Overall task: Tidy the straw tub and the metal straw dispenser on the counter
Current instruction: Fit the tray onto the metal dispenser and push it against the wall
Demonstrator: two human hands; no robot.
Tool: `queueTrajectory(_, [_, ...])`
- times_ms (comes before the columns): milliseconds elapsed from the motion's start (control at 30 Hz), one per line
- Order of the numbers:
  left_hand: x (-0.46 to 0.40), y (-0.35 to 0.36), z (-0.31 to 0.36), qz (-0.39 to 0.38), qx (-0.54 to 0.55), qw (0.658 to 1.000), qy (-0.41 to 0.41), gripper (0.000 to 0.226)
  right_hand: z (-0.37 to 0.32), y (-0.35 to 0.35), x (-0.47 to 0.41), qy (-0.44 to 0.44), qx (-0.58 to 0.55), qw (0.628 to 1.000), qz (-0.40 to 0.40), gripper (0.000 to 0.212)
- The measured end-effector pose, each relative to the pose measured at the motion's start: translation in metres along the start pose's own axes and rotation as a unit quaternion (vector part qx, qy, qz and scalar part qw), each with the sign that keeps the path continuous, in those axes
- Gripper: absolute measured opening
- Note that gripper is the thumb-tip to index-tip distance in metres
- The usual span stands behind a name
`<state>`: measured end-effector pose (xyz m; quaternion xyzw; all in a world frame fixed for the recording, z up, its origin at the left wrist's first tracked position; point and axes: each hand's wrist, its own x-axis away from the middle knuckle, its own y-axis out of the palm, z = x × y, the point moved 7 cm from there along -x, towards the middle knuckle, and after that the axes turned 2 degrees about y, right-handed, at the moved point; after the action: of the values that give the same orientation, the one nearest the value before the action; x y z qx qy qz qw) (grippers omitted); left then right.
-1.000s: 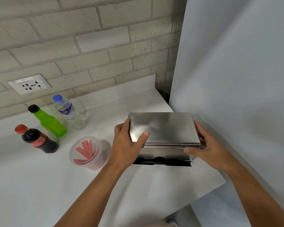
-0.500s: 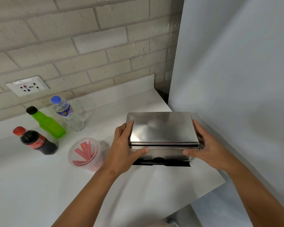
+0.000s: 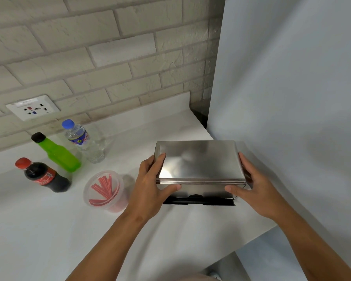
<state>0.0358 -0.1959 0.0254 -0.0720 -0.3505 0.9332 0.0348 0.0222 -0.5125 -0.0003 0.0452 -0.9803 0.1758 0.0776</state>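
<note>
The metal straw dispenser (image 3: 199,161) is a shiny steel box with a closed lid and a black slot along its front base, standing on the white counter (image 3: 49,230) near the right wall. My left hand (image 3: 150,187) grips its left end, thumb on the front face under the lid edge. My right hand (image 3: 253,187) grips its right end, thumb on the front. The straw tub (image 3: 103,191), a clear round plastic tub holding several red straws, stands open just left of my left hand.
A cola bottle (image 3: 43,175), a green bottle (image 3: 57,153) and a water bottle (image 3: 83,140) stand at the back left. A wall socket (image 3: 32,107) sits in the brick wall. A grey panel (image 3: 292,98) closes the right side; the counter edge runs at lower right.
My left thumb slid down from the lid's top to the front face below the lid edge. The dispenser and right hand have barely moved.
</note>
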Motion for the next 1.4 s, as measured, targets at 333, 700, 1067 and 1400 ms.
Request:
queueTrajectory(333, [0.006, 0.000, 0.047, 0.006, -0.177, 0.979, 0.099, 0.080, -0.012, 0.004, 0.008, -0.014, 0.076, 0.997, 0.024, 0.109])
queueTrajectory(700, [-0.016, 0.058, 0.104, -0.104, -0.318, 0.908, 0.253, 0.079, -0.039, 0.012, 0.015, -0.178, 0.231, 0.955, 0.044, 0.074])
queueTrajectory(1067, [-0.015, 0.063, 0.103, -0.105, -0.314, 0.906, 0.265, 0.076, -0.042, 0.012, 0.021, -0.208, 0.237, 0.945, 0.089, 0.069])
queueTrajectory(1400, [-0.010, 0.047, 0.099, -0.073, -0.234, 0.939, 0.240, 0.063, -0.047, 0.017, 0.024, -0.189, 0.257, 0.944, 0.087, 0.070])
